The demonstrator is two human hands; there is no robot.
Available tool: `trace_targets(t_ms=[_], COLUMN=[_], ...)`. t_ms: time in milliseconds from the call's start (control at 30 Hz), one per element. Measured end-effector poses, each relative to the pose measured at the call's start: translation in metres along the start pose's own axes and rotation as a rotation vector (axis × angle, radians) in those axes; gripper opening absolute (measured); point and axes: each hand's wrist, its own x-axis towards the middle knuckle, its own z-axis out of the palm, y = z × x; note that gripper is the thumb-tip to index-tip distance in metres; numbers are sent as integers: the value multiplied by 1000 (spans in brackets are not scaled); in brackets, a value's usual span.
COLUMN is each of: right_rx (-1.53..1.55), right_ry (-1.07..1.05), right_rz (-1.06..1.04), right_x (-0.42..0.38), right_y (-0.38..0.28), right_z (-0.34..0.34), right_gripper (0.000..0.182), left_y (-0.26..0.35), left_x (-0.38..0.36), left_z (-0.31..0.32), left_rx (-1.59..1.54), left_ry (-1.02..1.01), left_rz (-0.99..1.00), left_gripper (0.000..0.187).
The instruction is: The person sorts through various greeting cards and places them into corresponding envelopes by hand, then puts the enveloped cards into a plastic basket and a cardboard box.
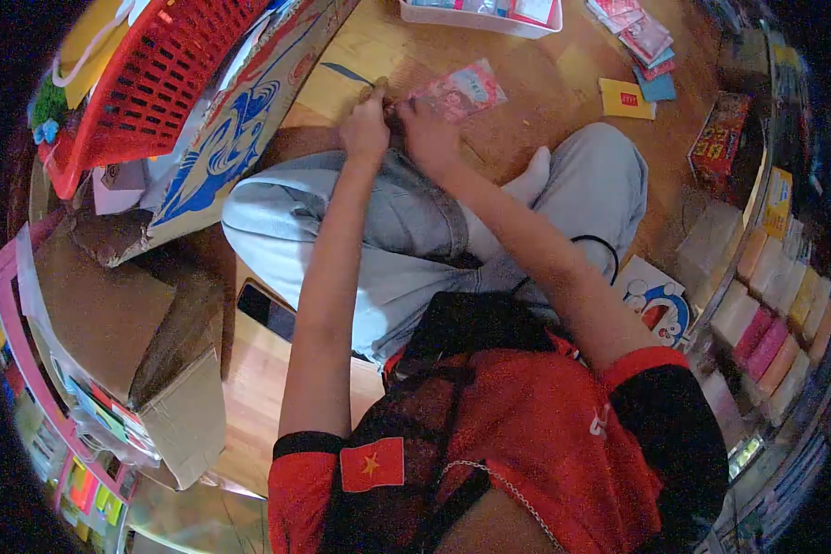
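My left hand (367,125) is closed above my crossed legs, with a thin dark strip (346,72) reaching out past its fingertips. Close beside it on the right, my right hand (427,137) has its fingers pressed together around something dark and small that I cannot make out. A clear plastic packet with pink and red print (466,90) lies at the right hand's fingertips, on the wooden floor (517,78). Whether the right hand touches this packet is unclear.
A red basket (148,102) and a printed cardboard box (222,148) stand at the left. A white tray (480,20), stacked packets (644,37) and a yellow packet (628,99) are ahead. A phone (266,311) lies by my left leg; shelves line the right.
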Motion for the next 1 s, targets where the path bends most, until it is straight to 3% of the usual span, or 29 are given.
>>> trace_targets(t_ms=[33,67,133,200,233,300,367,400,467,533,600,667,700,767,833,933,1000], right_rx=[-18,-13,171,54,52,61,42,-120,-278,-30,0,36,34,69,28,70,55], right_ry=[186,187,-115,-175,-176,-55,5,201,391,136,14,-199,-199,115,-19,163,42], right_rz=[-130,-123,-72,212,209,347,227,112,-11,-178,-60,364,364,260,80,-106,-98], right_x=[-3,-1,13,29,35,37,23,14,0,-2,14,31,30,27,10,-12,-1], right_y=[-8,-3,32,55,58,64,43,14,-5,10,47,69,66,51,15,-10,15], right_z=[1,-5,-26,-51,-44,-22,12,2,-9,-6,-11,-22,-21,-16,-10,5,-7], right_gripper=[26,26,25,22,22,28,32,31,31,27,29,28,28,25,24,25,25], left_y=[1,0,-8,-9,-5,-2,-2,-2,0,2,3,-3,-3,0,-4,3,3], left_x=[0,-1,1,1,0,-2,-2,-2,-4,-8,-8,-3,-3,-1,2,-3,-6], left_z=[-4,-4,7,9,3,0,2,2,2,-5,-4,4,5,-1,5,-2,-4], left_rx=[22,44,-21,-92,-74,-54,-90,-88,-118,-180,-259,-257,-259,-239,-249,-212,-167], left_ry=[-35,-73,-22,30,35,40,71,69,154,140,129,176,176,102,109,98,76], left_rz=[-10,-19,12,35,41,49,38,40,42,38,34,79,79,67,61,8,-35], left_gripper=[62,62,62,62,62,62,45,45,45,44,42,36,36,32,34,38,39])
